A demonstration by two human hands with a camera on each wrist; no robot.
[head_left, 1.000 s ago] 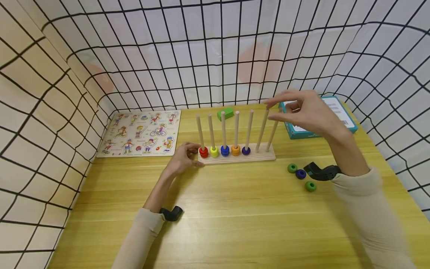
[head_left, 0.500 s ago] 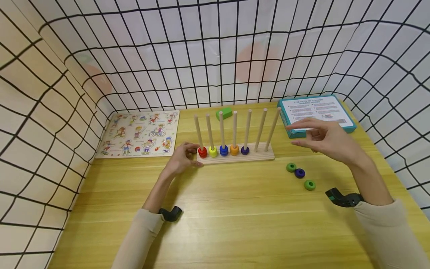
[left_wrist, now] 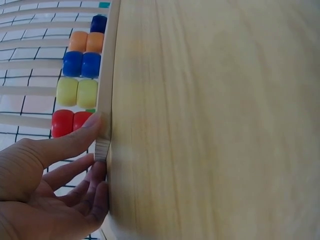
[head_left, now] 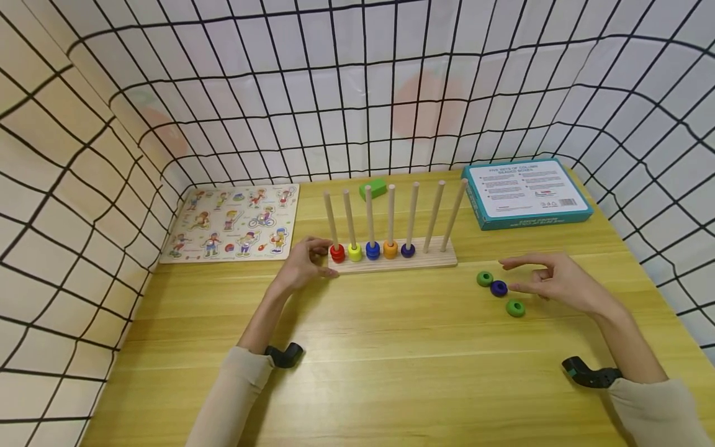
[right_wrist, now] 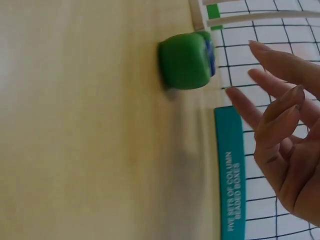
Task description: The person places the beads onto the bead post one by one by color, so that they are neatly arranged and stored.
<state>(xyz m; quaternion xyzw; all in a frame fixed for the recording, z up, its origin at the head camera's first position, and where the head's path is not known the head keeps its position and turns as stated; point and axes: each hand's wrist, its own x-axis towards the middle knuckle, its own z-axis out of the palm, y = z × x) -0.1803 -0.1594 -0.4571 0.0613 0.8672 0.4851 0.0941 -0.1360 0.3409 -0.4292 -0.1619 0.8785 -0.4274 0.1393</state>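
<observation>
A wooden peg stand [head_left: 399, 265] with upright rods carries red [head_left: 337, 254], yellow [head_left: 354, 252], blue [head_left: 372, 251], orange [head_left: 390, 250] and dark purple [head_left: 408, 251] beads; its two rightmost rods are bare. My left hand [head_left: 301, 267] holds the stand's left end, the thumb on its front side in the left wrist view. On the table to the right lie a green bead [head_left: 485, 279], a purple bead [head_left: 499, 288] and a nearer green bead [head_left: 515, 308]. Just beside them hovers my right hand [head_left: 566, 282], thumb and index finger apart, holding nothing.
A picture puzzle board [head_left: 231, 222] lies at the back left. Behind the stand is a green block [head_left: 373, 189]. The teal box [head_left: 527, 191] sits at the back right. Black wire mesh [head_left: 357, 99] borders the table's back and sides.
My right hand has come away from the tops of the right-hand rods, moving right and down toward the loose beads. My left hand has stayed at the stand's end.
</observation>
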